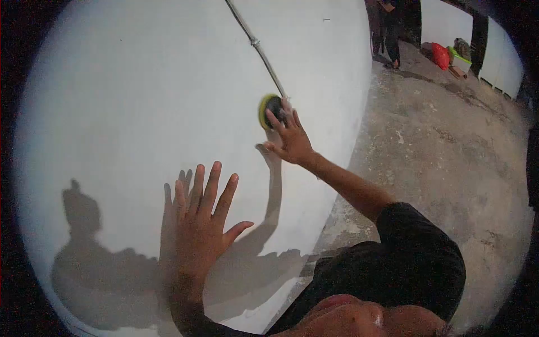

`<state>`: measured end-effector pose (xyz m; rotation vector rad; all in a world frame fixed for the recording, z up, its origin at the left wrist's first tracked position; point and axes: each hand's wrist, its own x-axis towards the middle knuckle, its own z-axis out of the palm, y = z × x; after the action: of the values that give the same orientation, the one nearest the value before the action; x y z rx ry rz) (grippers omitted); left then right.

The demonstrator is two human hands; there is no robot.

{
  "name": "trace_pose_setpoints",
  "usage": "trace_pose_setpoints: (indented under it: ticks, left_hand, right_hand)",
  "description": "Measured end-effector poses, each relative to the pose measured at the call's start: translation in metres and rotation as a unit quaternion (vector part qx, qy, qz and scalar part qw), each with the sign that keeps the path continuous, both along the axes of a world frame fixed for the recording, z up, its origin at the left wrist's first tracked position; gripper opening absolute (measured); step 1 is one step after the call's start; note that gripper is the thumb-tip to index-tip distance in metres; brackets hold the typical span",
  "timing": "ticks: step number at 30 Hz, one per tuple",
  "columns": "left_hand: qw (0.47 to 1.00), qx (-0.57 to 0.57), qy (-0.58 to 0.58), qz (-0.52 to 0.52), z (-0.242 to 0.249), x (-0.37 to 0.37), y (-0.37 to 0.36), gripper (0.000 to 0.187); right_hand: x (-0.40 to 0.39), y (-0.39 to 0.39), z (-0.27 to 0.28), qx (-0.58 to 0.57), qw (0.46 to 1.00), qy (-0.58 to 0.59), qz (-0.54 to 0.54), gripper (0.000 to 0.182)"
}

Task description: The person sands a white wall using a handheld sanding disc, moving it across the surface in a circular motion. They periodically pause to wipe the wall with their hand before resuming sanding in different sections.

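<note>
My left hand (206, 227) lies with spread fingers against the white wall (151, 95); nothing is in it. Higher up and to the right, my right hand (291, 137) is on a round pad (272, 104) with a black back and a yellow rim, its fingers over the back. The pad is up against the wall, close to the lower end of a thin pipe (264, 59). Its working face is hidden, and the pad is slightly blurred.
A worn concrete floor (438, 151) runs along the right. Toward the back stand a person (391, 33), a red bag (440, 56) and a white box with a green rim (460, 60). Shadows of my head and arms fall on the wall.
</note>
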<state>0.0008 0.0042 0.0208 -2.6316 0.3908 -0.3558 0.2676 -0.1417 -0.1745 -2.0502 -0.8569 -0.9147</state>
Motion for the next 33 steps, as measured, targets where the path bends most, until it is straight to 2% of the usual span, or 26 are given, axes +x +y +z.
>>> trace_pose_setpoints:
  ticks: [2, 4, 5, 7, 9, 11, 13, 17, 22, 23, 25, 27, 28, 31, 32, 33]
  left_hand:
    - [1.000, 0.001, -0.008, -0.006, -0.002, 0.001, 0.000, 0.101]
    - [1.000, 0.005, -0.004, 0.002, 0.000, 0.000, 0.000, 0.102]
    - [1.000, 0.005, -0.002, 0.002, 0.001, 0.000, -0.001, 0.102]
    - [1.000, 0.009, -0.002, 0.007, -0.002, 0.001, 0.001, 0.103]
    - [1.000, 0.015, -0.002, 0.006, -0.008, 0.007, 0.004, 0.103]
    - [1.000, 0.023, 0.004, 0.008, -0.014, 0.011, 0.006, 0.104]
    - [0.999, 0.031, 0.001, 0.021, -0.001, 0.002, -0.003, 0.104]
    - [1.000, 0.005, 0.013, 0.025, -0.002, 0.005, -0.002, 0.100]
    - [0.998, 0.051, 0.001, 0.036, -0.003, 0.003, -0.002, 0.101]
    - [0.998, 0.052, 0.003, 0.037, -0.004, 0.005, -0.001, 0.101]
    - [0.998, 0.053, -0.006, 0.028, -0.006, 0.005, 0.001, 0.102]
    - [0.998, 0.051, 0.001, 0.032, -0.004, 0.006, -0.002, 0.102]
    - [0.998, 0.051, 0.002, 0.035, -0.004, 0.006, -0.002, 0.102]
    - [0.998, 0.049, 0.008, 0.044, -0.004, 0.007, -0.003, 0.102]
    - [0.998, 0.049, 0.006, 0.044, -0.004, 0.007, -0.003, 0.102]
    - [0.998, 0.046, 0.003, 0.041, -0.005, 0.006, -0.002, 0.102]
  right_hand:
    - [-0.006, -0.006, -0.043, 0.020, 0.999, 0.043, 0.013, 0.088]
    - [-0.018, -0.011, -0.087, -0.010, 0.987, 0.160, 0.007, 0.089]
    - [-0.024, -0.012, -0.106, -0.011, 0.987, 0.162, 0.007, 0.089]
    - [-0.033, -0.012, -0.147, -0.029, 0.958, 0.287, -0.001, 0.091]
    - [-0.026, -0.005, -0.199, 0.002, 0.960, 0.280, -0.003, 0.089]
    - [-0.027, -0.002, -0.223, 0.034, 0.959, 0.280, -0.002, 0.088]
    - [-0.029, -0.004, -0.218, 0.100, 0.945, 0.306, 0.064, 0.084]
    - [-0.026, -0.001, -0.230, 0.138, 0.924, 0.348, 0.081, 0.083]
    - [-0.032, 0.000, -0.220, 0.166, 0.909, 0.371, 0.090, 0.082]
    - [-0.030, 0.000, -0.212, 0.175, 0.861, 0.461, 0.124, 0.081]
    - [-0.040, 0.001, -0.185, 0.180, 0.802, 0.548, 0.153, 0.080]
    - [-0.054, 0.004, -0.156, 0.209, 0.893, 0.369, 0.150, 0.077]
    - [-0.050, 0.006, -0.171, 0.171, 0.907, 0.368, 0.115, 0.075]
    - [-0.042, 0.005, -0.216, 0.184, 0.908, 0.366, 0.089, 0.073]
    - [-0.036, 0.011, -0.238, 0.259, 0.848, 0.451, 0.102, 0.072]
    - [-0.032, 0.010, -0.242, 0.259, 0.849, 0.448, 0.103, 0.072]
